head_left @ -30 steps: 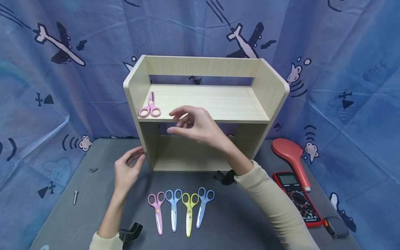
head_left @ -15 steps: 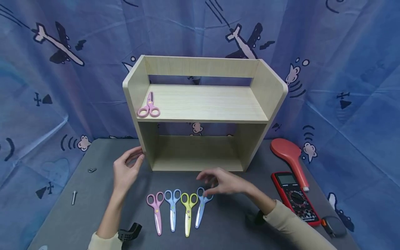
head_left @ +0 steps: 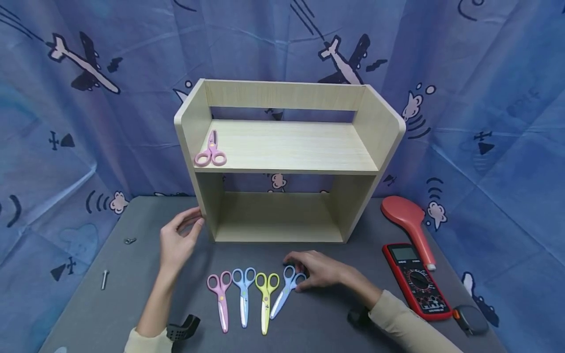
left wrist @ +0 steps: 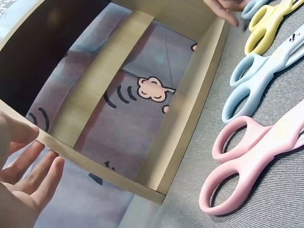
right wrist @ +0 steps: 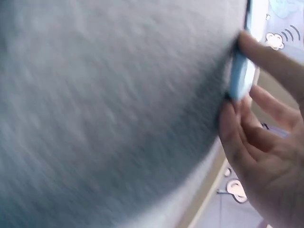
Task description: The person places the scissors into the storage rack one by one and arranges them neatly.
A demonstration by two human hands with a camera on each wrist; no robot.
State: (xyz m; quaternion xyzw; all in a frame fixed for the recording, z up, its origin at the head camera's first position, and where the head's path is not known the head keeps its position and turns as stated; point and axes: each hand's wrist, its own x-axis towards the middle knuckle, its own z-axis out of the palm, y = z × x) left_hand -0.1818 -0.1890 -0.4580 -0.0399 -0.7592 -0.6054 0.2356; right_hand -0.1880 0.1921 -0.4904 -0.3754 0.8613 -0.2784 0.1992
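Observation:
My right hand [head_left: 324, 269] is at the handle loops of the rightmost blue scissors [head_left: 282, 298], thumb and fingertips pinching them. These scissors lie tilted, blades toward the lower left; in the right wrist view the blue handle [right wrist: 239, 78] shows edge-on between thumb and fingers. To their left lie yellow scissors [head_left: 266, 304], another blue pair [head_left: 243, 299] and a pink pair [head_left: 221, 304], handles toward the shelf. My left hand [head_left: 178, 240] touches the left side panel of the wooden shelf [head_left: 291, 171] with its fingertips. Another pink pair of scissors [head_left: 212, 149] lies on the upper board.
At the right are a red paddle-shaped tool [head_left: 410, 225], a red-and-black multimeter [head_left: 417, 282] and a dark tape measure [head_left: 471, 319]. A bolt [head_left: 105, 279] and a small metal piece [head_left: 130, 240] lie on the grey table's left. A blue printed curtain [head_left: 273, 39] hangs behind.
My right hand has moved from before the upper board down to the rightmost blue scissors and grips their handles. These scissors have turned, handles shifting right. The left hand stays put.

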